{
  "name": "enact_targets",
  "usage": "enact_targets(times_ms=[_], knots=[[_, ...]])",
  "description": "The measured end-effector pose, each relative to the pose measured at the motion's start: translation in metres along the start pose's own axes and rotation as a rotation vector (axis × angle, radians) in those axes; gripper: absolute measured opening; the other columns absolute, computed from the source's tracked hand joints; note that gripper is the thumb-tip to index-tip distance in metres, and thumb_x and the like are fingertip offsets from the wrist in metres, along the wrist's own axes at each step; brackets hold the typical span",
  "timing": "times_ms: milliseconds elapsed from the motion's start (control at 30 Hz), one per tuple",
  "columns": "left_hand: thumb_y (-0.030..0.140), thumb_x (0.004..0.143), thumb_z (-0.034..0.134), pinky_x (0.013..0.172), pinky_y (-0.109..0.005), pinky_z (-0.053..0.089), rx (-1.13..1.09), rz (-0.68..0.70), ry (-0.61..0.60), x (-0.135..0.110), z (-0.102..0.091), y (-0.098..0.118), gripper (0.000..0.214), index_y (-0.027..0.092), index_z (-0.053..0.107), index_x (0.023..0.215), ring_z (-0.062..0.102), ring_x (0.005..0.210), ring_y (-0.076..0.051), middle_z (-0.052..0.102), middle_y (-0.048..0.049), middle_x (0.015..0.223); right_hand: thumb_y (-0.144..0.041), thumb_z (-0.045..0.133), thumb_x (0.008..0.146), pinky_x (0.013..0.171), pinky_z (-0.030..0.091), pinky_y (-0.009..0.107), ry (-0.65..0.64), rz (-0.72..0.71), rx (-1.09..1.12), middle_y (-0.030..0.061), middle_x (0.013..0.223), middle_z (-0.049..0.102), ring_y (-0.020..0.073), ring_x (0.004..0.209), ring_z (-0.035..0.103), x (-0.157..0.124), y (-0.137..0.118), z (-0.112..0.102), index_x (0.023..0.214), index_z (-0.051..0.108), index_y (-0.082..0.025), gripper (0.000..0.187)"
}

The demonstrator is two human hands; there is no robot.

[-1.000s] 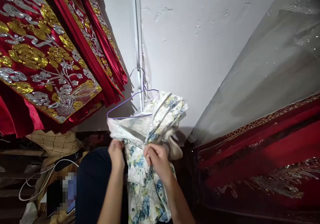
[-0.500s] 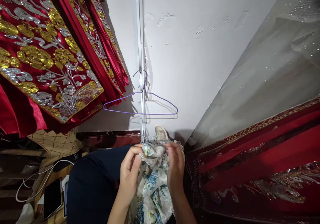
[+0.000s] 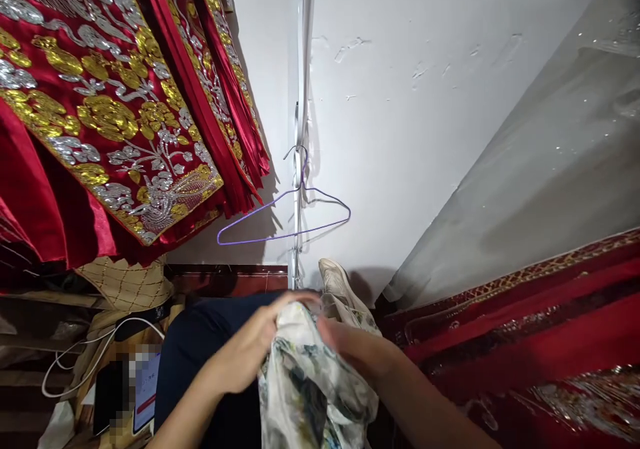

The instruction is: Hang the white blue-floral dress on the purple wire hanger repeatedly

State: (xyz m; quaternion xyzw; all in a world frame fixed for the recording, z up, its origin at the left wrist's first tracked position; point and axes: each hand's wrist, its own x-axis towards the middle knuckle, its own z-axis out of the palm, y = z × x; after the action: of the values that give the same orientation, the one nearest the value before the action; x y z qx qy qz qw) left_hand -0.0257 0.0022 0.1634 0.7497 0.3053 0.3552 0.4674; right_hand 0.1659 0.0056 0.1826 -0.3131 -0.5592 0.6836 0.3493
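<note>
Left hand (image 3: 246,354) and right hand (image 3: 357,347) angled inward — blurred fingers (image 3: 299,297) clasped on floral garment (image 3: 317,375)

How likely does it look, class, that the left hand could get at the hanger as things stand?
Probably yes: the hanger hangs beyond the left hand with nothing visible between them, though that hand is busy with the garment.
</note>
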Motion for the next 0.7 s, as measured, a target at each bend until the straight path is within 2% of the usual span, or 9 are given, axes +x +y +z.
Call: enact_targets(times_ms=[67, 133, 200, 300, 400, 467, 500, 600, 700], knots=[[0.063, 0.097, 0.033, 0.1, -0.038, 0.048, 0.154, -0.064, -0.147, -0.006, 0.006, -0.017, 0.055, 0.025, 0.07, 0.113, 0.065, 0.104, -0.028, 0.073, -0.0098, 0.106, -0.058, 0.078, 0.064, 0.046, 0.047, 0.026, -0.189, 0.203, 0.039, 0.0018, 0.054, 0.061, 0.0144, 0.046, 0.055, -0.004, -0.018, -0.009, 0.063, 0.069, -0.017, 0.042], [0.053, 0.096, 0.046, 0.093, -0.035, 0.048, 0.359, -0.127, -0.171, -0.016, 0.001, -0.034, 0.04, 0.023, 0.072, 0.091, 0.065, 0.093, -0.026, 0.072, -0.008, 0.09, -0.036, 0.084, 0.057, 0.045, 0.048, 0.026, -0.18, 0.29, 0.002, 0.003, 0.062, 0.068, 0.0148, 0.048, 0.059, -0.01, -0.038, -0.024, 0.07, 0.072, -0.016, 0.026], [0.044, 0.095, 0.05, 0.085, -0.034, 0.048, 0.571, -0.229, -0.119, -0.025, -0.021, -0.048, 0.031, 0.022, 0.069, 0.083, 0.064, 0.087, -0.026, 0.07, -0.0078, 0.083, -0.026, 0.081, 0.058, 0.042, 0.047, 0.026, -0.028, 0.181, -0.091, 0.0044, 0.063, 0.069, 0.0178, 0.048, 0.062, -0.01, -0.056, -0.045, 0.072, 0.074, -0.016, 0.019], [0.035, 0.094, 0.049, 0.075, -0.031, 0.045, 0.782, -0.393, -0.011, -0.034, -0.069, -0.052, 0.022, 0.023, 0.066, 0.099, 0.064, 0.084, -0.026, 0.071, -0.0069, 0.088, -0.02, 0.071, 0.067, 0.042, 0.044, 0.025, 0.272, -0.137, -0.401, 0.0041, 0.058, 0.067, 0.0178, 0.049, 0.062, 0.015, -0.064, -0.076, 0.066, 0.073, -0.016, 0.005], [0.036, 0.095, 0.048, 0.067, -0.027, 0.04, 0.858, -0.475, 0.109, -0.036, -0.106, -0.035, 0.021, 0.027, 0.059, 0.111, 0.062, 0.073, -0.023, 0.068, -0.0006, 0.081, -0.014, 0.064, 0.071, 0.071, 0.056, 0.031, 0.563, -0.415, -0.583, 0.008, 0.095, 0.076, 0.0238, 0.087, 0.071, 0.067, -0.036, -0.099, 0.092, 0.077, -0.016, 0.026], [0.039, 0.095, 0.049, 0.066, -0.025, 0.039, 0.837, -0.451, 0.153, -0.037, -0.113, -0.019, 0.019, 0.027, 0.057, 0.108, 0.059, 0.069, -0.02, 0.065, 0.0023, 0.079, -0.017, 0.065, 0.073, 0.096, 0.051, 0.038, 0.52, -0.41, -0.585, 0.009, 0.12, 0.072, 0.027, 0.115, 0.064, 0.101, -0.004, -0.107, 0.113, 0.074, -0.018, 0.041], [0.041, 0.096, 0.05, 0.066, -0.025, 0.039, 0.805, -0.422, 0.154, -0.038, -0.112, -0.011, 0.019, 0.025, 0.058, 0.102, 0.058, 0.069, -0.019, 0.064, 0.0026, 0.079, -0.018, 0.065, 0.074, 0.103, 0.047, 0.04, 0.492, -0.372, -0.582, 0.0084, 0.122, 0.071, 0.0268, 0.119, 0.062, 0.114, 0.012, -0.11, 0.115, 0.073, -0.018, 0.042], [0.047, 0.098, 0.045, 0.064, -0.023, 0.037, 0.673, -0.378, 0.061, -0.041, -0.104, 0.004, 0.035, 0.021, 0.058, 0.08, 0.054, 0.07, -0.017, 0.059, 0.0015, 0.076, -0.02, 0.059, 0.079, 0.101, 0.047, 0.039, 0.461, -0.324, -0.566, 0.0081, 0.11, 0.075, 0.0249, 0.11, 0.066, 0.129, 0.049, -0.114, 0.109, 0.076, -0.018, 0.034], [0.049, 0.098, 0.043, 0.057, -0.023, 0.035, 0.662, -0.462, -0.061, -0.045, -0.105, -0.001, 0.043, 0.02, 0.056, 0.07, 0.051, 0.064, -0.016, 0.057, 0.0007, 0.069, -0.022, 0.054, 0.082, 0.088, 0.05, 0.033, 0.518, -0.349, -0.598, 0.005, 0.096, 0.076, 0.0219, 0.094, 0.067, 0.112, 0.061, -0.121, 0.1, 0.076, -0.018, 0.029]])
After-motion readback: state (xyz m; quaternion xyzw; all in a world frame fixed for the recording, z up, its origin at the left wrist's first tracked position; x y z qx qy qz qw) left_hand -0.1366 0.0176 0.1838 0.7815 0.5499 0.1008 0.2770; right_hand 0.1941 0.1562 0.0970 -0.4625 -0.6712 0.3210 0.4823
